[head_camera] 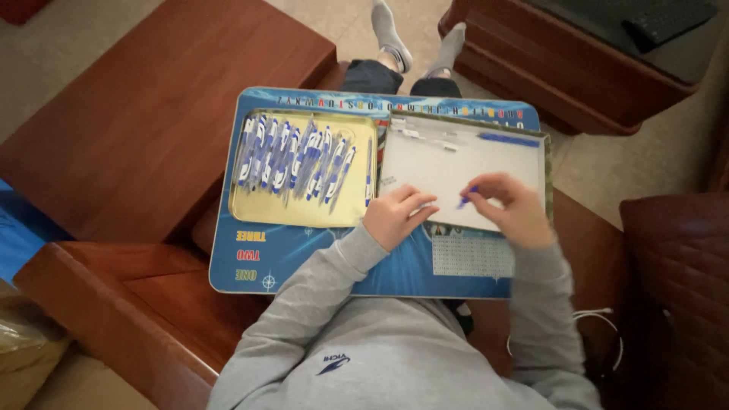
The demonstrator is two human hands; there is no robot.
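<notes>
From my remote seat, I start at the far left of the frame: a reddish wooden table [144, 114] fills the upper left, and a wooden armrest [114, 304] runs along the lower left. Just right of that, a blue lap tray [281, 262] lies across the person's knees. On its left half sits a shallow gold tin [304, 209] holding a row of blue-and-white pens [292, 159], their long axes running roughly toward the top of the frame, slightly fanned.

Moving to the centre, the left hand [395, 216] rests on the lower left corner of a white tin lid [463, 167]. Its fingers are loosely curled and point right; I cannot tell whether they grip anything.

A little further right, the right hand [512, 209] pinches a small blue pen part [467, 197] between thumb and fingertips. The piece is blurred; its long axis seems to slant from lower left to upper right, and its free end points toward the left hand. It lies between the two hands, touching the right and just beside the left fingertips.

Above, near the lid's upper edge, lie a blue pen barrel [507, 140] set horizontally and some small pale parts [425, 135]. A dark red chair [676, 288] closes the right edge.
</notes>
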